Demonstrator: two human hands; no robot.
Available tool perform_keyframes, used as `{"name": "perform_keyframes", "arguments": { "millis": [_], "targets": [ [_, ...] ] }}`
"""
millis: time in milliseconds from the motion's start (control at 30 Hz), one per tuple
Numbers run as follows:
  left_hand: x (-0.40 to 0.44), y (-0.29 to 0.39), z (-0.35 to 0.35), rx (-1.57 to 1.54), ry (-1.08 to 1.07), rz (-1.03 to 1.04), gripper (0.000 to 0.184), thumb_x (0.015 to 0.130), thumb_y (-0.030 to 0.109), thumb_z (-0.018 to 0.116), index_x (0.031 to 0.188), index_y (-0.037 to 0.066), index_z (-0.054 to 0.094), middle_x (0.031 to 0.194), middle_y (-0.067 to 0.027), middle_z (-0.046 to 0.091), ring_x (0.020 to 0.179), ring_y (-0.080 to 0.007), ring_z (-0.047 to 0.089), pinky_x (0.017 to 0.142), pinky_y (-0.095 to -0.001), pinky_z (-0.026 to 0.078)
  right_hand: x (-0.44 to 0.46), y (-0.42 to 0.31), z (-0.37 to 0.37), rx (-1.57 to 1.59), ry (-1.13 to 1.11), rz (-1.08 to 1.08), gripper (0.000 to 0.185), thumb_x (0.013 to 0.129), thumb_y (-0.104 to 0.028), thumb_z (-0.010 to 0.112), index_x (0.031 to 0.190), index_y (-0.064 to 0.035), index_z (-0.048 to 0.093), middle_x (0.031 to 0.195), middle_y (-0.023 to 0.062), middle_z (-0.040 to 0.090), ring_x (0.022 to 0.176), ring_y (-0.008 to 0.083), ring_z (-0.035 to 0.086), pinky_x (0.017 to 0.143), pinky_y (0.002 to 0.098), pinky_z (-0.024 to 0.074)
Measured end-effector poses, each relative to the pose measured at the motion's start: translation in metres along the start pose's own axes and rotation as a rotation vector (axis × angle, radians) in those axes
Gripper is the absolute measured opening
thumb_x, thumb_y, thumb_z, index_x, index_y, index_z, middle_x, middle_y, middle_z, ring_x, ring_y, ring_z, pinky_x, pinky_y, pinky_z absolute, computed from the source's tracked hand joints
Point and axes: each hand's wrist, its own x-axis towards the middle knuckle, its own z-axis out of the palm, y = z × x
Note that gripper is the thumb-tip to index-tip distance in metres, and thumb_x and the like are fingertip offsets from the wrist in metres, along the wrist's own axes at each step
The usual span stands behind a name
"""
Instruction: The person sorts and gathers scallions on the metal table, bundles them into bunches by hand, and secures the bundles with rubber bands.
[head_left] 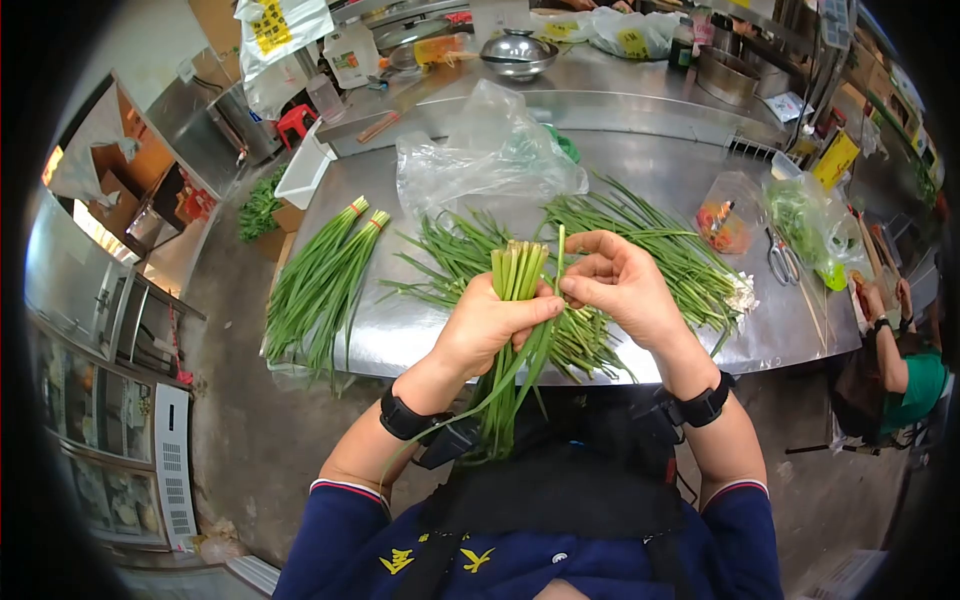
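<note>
My left hand (482, 325) is closed round a bunch of garlic chives (518, 268), held upright with the cut stem ends on top and the leaves hanging towards my apron. Close beside it, my right hand (628, 290) pinches a single chive stalk (561, 248) between thumb and fingers. Loose chives (640, 232) lie spread on the steel table (390, 330) behind and to the right of my hands. At the left of the table, two bundles of chives (325, 265) are tied near their stem ends with red bands.
A clear plastic bag (490, 160) lies behind the chives. To the right are scissors (782, 258), a plastic tub (728, 215) and bagged greens (805, 215). A metal bowl (518, 55) stands on the rear shelf. Another person in green (915, 385) is at the far right.
</note>
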Motion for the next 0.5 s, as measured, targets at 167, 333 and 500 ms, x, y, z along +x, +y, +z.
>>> {"name": "perform_keyframes", "arguments": {
  "millis": [167, 333, 500],
  "targets": [
    [0.006, -0.009, 0.000, -0.071, -0.008, -0.115, 0.018, 0.075, 0.009, 0.070, 0.080, 0.000, 0.055, 0.057, 0.0002, 0.049, 0.043, -0.0060, 0.043, 0.038, -0.0195, 0.033, 0.007, 0.004, -0.016, -0.038, -0.041, 0.060, 0.044, 0.073, -0.005, 0.063, 0.113, 0.0046, 0.045, 0.077, 0.0062, 0.061, 0.069, 0.0101, 0.056, 0.066, 0.0244, 0.0452],
    [0.010, -0.011, -0.007, -0.031, -0.069, -0.202, 0.019, 0.075, 0.009, 0.070, 0.082, -0.001, 0.055, 0.059, -0.0015, 0.050, 0.042, -0.0073, 0.043, 0.037, -0.0205, 0.033, 0.014, -0.003, -0.037, 0.296, 0.027, 0.038, 0.040, 0.073, -0.006, 0.064, 0.109, -0.0014, 0.048, 0.073, 0.0012, 0.059, 0.066, 0.0092, 0.055, 0.060, 0.0201, 0.0413],
    [0.008, -0.010, -0.014, -0.044, -0.036, -0.207, 0.020, 0.076, 0.010, 0.069, 0.083, -0.002, 0.055, 0.064, -0.0048, 0.053, 0.043, -0.0074, 0.042, 0.037, -0.0210, 0.034, 0.018, 0.002, -0.068, 0.024, 0.131, -0.121, 0.026, 0.076, -0.013, 0.065, 0.099, -0.0025, 0.059, 0.079, 0.0036, 0.061, 0.073, 0.0120, 0.057, 0.064, 0.0224, 0.0442]
  ]
}}
